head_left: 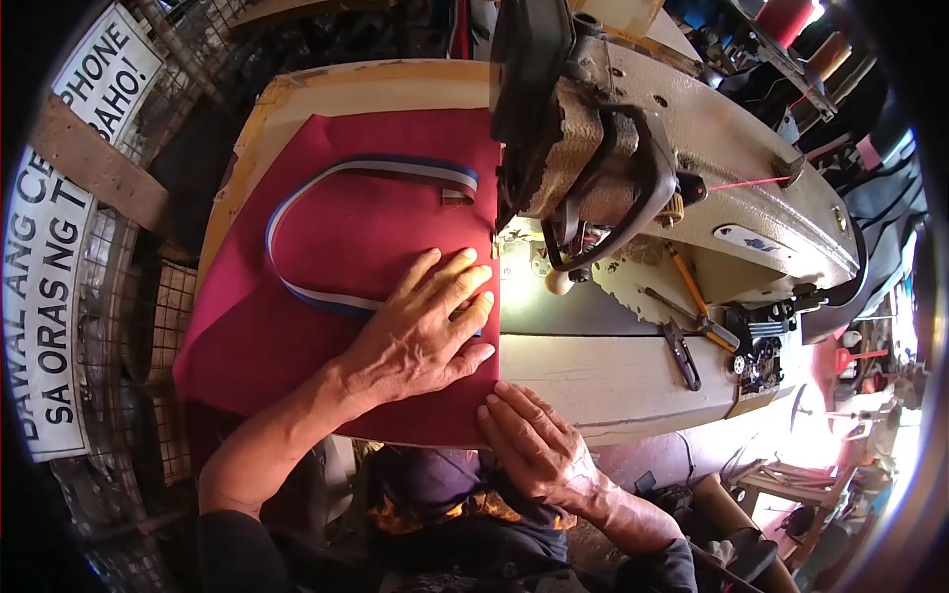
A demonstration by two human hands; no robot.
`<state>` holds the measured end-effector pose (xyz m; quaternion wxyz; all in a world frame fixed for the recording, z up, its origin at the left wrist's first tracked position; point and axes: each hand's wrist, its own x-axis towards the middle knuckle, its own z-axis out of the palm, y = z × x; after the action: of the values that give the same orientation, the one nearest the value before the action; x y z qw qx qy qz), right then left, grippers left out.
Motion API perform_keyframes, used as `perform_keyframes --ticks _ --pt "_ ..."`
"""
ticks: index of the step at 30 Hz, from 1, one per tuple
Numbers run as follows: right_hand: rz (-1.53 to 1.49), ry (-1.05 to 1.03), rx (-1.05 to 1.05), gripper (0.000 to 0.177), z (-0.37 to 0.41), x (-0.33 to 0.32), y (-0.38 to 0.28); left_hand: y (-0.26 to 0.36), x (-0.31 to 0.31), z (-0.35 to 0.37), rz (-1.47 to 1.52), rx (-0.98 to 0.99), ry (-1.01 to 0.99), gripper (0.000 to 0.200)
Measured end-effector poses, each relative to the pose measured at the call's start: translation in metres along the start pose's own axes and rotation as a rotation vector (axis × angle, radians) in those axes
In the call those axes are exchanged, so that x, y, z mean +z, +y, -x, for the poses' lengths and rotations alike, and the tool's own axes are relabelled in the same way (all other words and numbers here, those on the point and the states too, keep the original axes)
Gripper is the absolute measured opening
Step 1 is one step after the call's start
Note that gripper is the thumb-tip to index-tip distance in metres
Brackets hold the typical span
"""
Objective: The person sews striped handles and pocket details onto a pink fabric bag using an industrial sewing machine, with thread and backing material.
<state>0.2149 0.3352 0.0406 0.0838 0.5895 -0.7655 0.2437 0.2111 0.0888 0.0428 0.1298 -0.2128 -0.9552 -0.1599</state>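
A maroon cloth [336, 232] lies on the sewing table, its right edge running under the head of a sewing machine [603, 128]. On top of it curves a blue, white and grey striped ribbon [269, 232], looped into a U. My left hand [425, 321] rests flat on the cloth with fingers spread, covering one end of the ribbon. Lower down, my right hand [539, 440] has its fingers closed over the cloth's right edge near the front corner; its thumb is hidden. The machine's needle area [504, 232] sits at the cloth's edge, beyond my left fingertips.
Thread snips [682, 356], an orange pencil [689, 282] and a bobbin winder [761, 361] are at the right of the table [583, 381]. Red thread [746, 183] runs to the machine. Thread cones [786, 20] stand at the back right. Lettered signs [49, 296] hang on wire mesh at left.
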Motion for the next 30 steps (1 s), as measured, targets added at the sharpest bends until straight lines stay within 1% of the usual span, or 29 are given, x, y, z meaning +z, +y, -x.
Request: perform_keyframes --ticks 3,5,9,12,22,26,30 --pt "0.0 -0.004 0.003 0.049 0.0 0.0 -0.001 0.007 -0.001 0.001 -0.045 0.0 -0.009 0.049" --pt "0.001 -0.004 0.001 0.049 -0.001 -0.001 -0.001 0.014 0.0 0.007 -0.129 0.067 0.002 0.048" --pt "-0.011 -0.027 0.012 0.05 0.0 -0.003 -0.001 0.017 -0.004 0.012 -0.019 0.03 -0.02 0.046" --pt "-0.02 -0.038 0.024 0.049 -0.004 -0.006 0.0 0.013 -0.001 0.01 0.019 0.025 0.006 0.044" --pt "-0.031 -0.059 0.063 0.053 -0.034 -0.008 0.025 -0.026 0.002 -0.015 0.013 0.041 0.038 0.046" --pt "-0.043 -0.068 0.078 0.053 -0.036 -0.009 0.026 -0.026 0.002 -0.017 0.047 0.025 0.035 0.044" --pt "-0.022 -0.096 0.049 0.054 -0.034 -0.009 0.03 -0.029 0.003 -0.018 0.03 0.036 0.024 0.05"
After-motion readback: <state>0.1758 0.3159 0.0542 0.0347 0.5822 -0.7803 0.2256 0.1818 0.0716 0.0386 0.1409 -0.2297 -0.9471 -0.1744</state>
